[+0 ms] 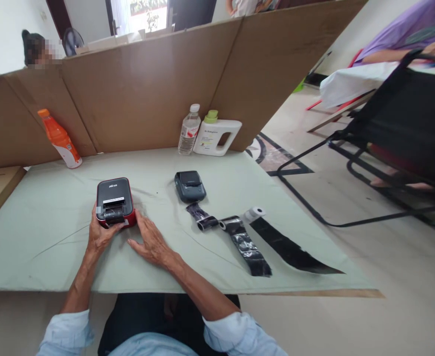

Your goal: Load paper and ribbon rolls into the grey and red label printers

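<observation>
A small red and black label printer (114, 200) sits on the pale green table cover (35, 232). My left hand (100, 233) grips its near left corner, thumb by the black paper at its slot. My right hand (148, 240) lies flat on the cover just right of the printer, fingers stretched and touching its side. A second dark grey printer (190, 185) lies further right with a black strip (201, 216) coming from it. Beside that lie a curled black strip (245, 242) and a white roll (255, 213) with a long black strip (291, 249) unrolled.
An orange bottle (59, 138) leans at the back left. A clear water bottle (189, 129) and a white jug (217, 136) stand against the cardboard wall (146, 84). A black folding chair (399, 143) stands on the floor to the right. Another person in purple (406, 34) sits at the far right.
</observation>
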